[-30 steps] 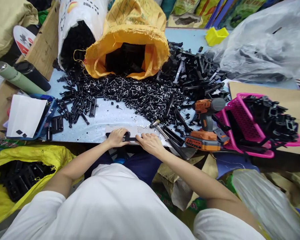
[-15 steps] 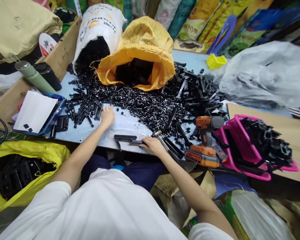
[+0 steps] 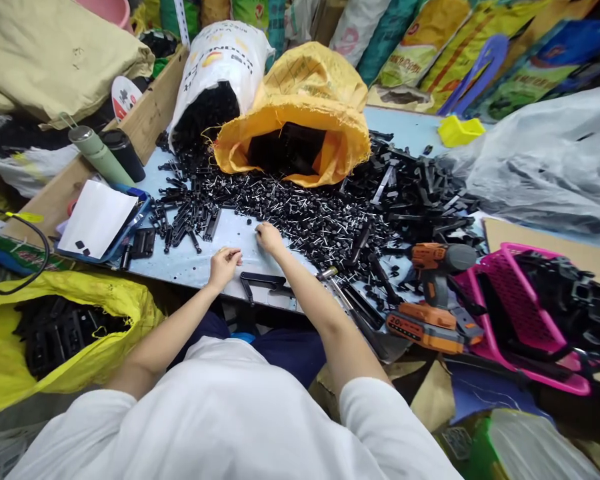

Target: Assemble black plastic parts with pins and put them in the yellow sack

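My left hand (image 3: 225, 267) is closed in a pinch above the blue tabletop, left of a black hinged bar part (image 3: 263, 279) lying at the front edge. What sits between its fingertips, if anything, is too small to make out. My right hand (image 3: 269, 238) has its fingers curled down at the near edge of a heap of small black-headed metal pins (image 3: 300, 210). Those fingertips are partly hidden, so I cannot see what they hold. Slim black parts (image 3: 211, 225) lie beyond my left hand. The right forearm passes over one end of the hinged part.
An orange cordless drill (image 3: 427, 300) stands at the right, beside a pink basket (image 3: 525, 320) of black parts. Yellow (image 3: 300, 73) and white (image 3: 225, 50) sacks open onto the heap. A blue tray (image 3: 143, 213) with paper and a green bottle (image 3: 100, 155) are at the left.
My right hand has left the hinged part and reached forward and left to the pins. My left hand has drawn back from the slim black parts toward the front edge.
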`<state>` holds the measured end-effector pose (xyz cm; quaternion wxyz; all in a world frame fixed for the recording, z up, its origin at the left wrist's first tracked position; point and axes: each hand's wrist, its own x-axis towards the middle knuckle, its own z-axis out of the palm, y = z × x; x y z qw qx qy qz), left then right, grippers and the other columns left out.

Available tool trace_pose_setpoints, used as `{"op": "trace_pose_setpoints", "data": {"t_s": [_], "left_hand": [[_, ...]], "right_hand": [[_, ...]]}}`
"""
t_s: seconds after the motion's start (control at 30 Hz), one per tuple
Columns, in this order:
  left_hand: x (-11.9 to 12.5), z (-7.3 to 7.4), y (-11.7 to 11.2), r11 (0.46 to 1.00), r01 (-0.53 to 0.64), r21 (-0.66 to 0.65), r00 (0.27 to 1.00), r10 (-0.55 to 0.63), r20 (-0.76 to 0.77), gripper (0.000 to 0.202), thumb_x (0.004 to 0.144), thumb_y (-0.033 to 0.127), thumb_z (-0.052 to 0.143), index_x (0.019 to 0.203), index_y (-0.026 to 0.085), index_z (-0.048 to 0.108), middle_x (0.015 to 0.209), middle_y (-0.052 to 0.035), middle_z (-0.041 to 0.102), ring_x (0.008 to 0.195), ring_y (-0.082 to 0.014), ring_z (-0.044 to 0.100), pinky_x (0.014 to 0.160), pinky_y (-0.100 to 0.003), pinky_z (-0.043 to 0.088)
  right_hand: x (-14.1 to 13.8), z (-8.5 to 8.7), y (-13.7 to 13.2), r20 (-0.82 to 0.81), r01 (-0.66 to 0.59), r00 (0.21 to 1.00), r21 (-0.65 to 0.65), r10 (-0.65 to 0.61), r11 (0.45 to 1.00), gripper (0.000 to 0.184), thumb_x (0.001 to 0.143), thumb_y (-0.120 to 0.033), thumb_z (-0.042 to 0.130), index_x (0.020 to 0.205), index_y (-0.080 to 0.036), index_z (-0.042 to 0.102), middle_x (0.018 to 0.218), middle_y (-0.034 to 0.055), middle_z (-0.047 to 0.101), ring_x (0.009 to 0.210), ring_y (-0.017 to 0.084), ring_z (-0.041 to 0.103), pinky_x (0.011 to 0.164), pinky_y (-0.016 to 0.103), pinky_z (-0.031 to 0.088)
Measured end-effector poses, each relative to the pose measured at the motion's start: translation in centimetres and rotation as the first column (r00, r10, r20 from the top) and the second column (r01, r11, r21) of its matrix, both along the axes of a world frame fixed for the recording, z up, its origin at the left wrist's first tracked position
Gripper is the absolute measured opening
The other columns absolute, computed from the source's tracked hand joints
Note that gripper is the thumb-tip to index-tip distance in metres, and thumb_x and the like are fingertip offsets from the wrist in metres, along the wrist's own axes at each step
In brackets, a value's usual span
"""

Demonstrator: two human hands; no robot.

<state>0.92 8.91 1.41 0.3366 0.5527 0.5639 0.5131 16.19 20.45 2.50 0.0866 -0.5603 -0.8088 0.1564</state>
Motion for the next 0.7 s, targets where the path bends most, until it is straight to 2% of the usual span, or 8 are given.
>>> {"op": "trace_pose_setpoints", "data": {"t_s": [0.1, 0.2, 0.27, 0.37, 0.43, 0.57, 0.7], "left_hand": [[-0.1, -0.7, -2.5, 0.999, 0.037, 0.001, 0.997, -0.037, 0.066, 0.019, 0.081, 0.031, 0.06, 0.085, 0.014, 0.066, 0.081, -0.0028, 0.06, 0.056, -0.0101, 0.062, 0.058, -0.026, 0.055], [0.1, -1.3, -3.7, 0.995, 0.055, 0.082, 0.998, -0.053, -0.027, 0.017, 0.084, 0.03, 0.057, 0.087, 0.016, 0.066, 0.087, -0.0044, 0.062, 0.059, -0.0096, 0.061, 0.06, -0.026, 0.055], [0.2, -1.3, -4.1, 0.986, 0.079, 0.15, 0.991, -0.061, -0.118, 0.016, 0.085, 0.028, 0.055, 0.088, 0.016, 0.066, 0.087, -0.0051, 0.062, 0.065, -0.0112, 0.062, 0.064, -0.028, 0.055], [0.4, -1.0, -4.4, 0.971, 0.055, 0.234, 0.976, -0.003, -0.219, 0.014, 0.087, 0.025, 0.053, 0.089, 0.017, 0.065, 0.085, -0.006, 0.063, 0.077, -0.0149, 0.062, 0.071, -0.031, 0.055], [0.5, -0.8, -4.4, 0.966, 0.016, 0.257, 0.975, 0.042, -0.22, 0.015, 0.088, 0.025, 0.052, 0.089, 0.017, 0.064, 0.087, -0.0064, 0.063, 0.077, -0.0145, 0.062, 0.07, -0.03, 0.055], [0.6, -0.9, -4.2, 0.971, 0.004, 0.239, 0.984, 0.039, -0.174, 0.014, 0.087, 0.026, 0.053, 0.089, 0.016, 0.064, 0.088, -0.0057, 0.062, 0.068, -0.0115, 0.061, 0.064, -0.027, 0.056], [0.4, -1.1, -4.2, 0.978, 0.039, 0.203, 0.991, -0.012, -0.136, 0.016, 0.088, 0.028, 0.052, 0.088, 0.016, 0.063, 0.088, -0.0049, 0.061, 0.064, -0.01, 0.06, 0.061, -0.026, 0.055]], "right_hand": [[2.9, 0.2, -2.9, -0.23, 0.045, 0.972, 0.027, -0.037, 0.999, 0.018, 0.083, -0.021, 0.051, 0.092, -0.015, 0.065, 0.092, 0.0071, 0.065, 0.084, 0.017, 0.059, 0.081, 0.029, 0.045], [6.4, 1.0, -7.1, -0.511, 0.115, 0.856, 0.033, -0.082, 0.993, 0.017, 0.081, -0.033, 0.057, 0.083, -0.017, 0.062, 0.081, 0.0039, 0.065, 0.073, 0.015, 0.061, 0.072, 0.028, 0.049], [8.2, 1.3, -9.7, -0.593, 0.156, 0.796, 0.005, -0.123, 0.988, 0.023, 0.078, -0.041, 0.061, 0.081, -0.018, 0.06, 0.078, 0.0035, 0.065, 0.069, 0.016, 0.062, 0.067, 0.028, 0.05], [9.8, 1.1, -12.5, -0.591, 0.153, 0.793, -0.038, -0.146, 0.987, 0.029, 0.077, -0.048, 0.061, 0.076, -0.019, 0.059, 0.072, 0.0033, 0.065, 0.065, 0.016, 0.061, 0.064, 0.029, 0.05], [10.2, 0.8, -13.4, -0.555, 0.125, 0.823, -0.03, -0.12, 0.992, 0.029, 0.079, -0.048, 0.058, 0.075, -0.02, 0.059, 0.071, 0.0034, 0.064, 0.065, 0.016, 0.061, 0.064, 0.029, 0.05], [10.3, 0.7, -14.0, -0.44, 0.046, 0.897, 0.02, -0.032, 0.999, 0.024, 0.085, -0.042, 0.053, 0.075, -0.02, 0.058, 0.074, 0.0043, 0.062, 0.067, 0.016, 0.059, 0.065, 0.028, 0.047], [10.3, 1.5, -14.2, -0.29, -0.032, 0.956, 0.063, 0.049, 0.997, 0.02, 0.088, -0.034, 0.048, 0.077, -0.02, 0.056, 0.076, 0.0039, 0.059, 0.066, 0.015, 0.056, 0.065, 0.025, 0.043]]}}
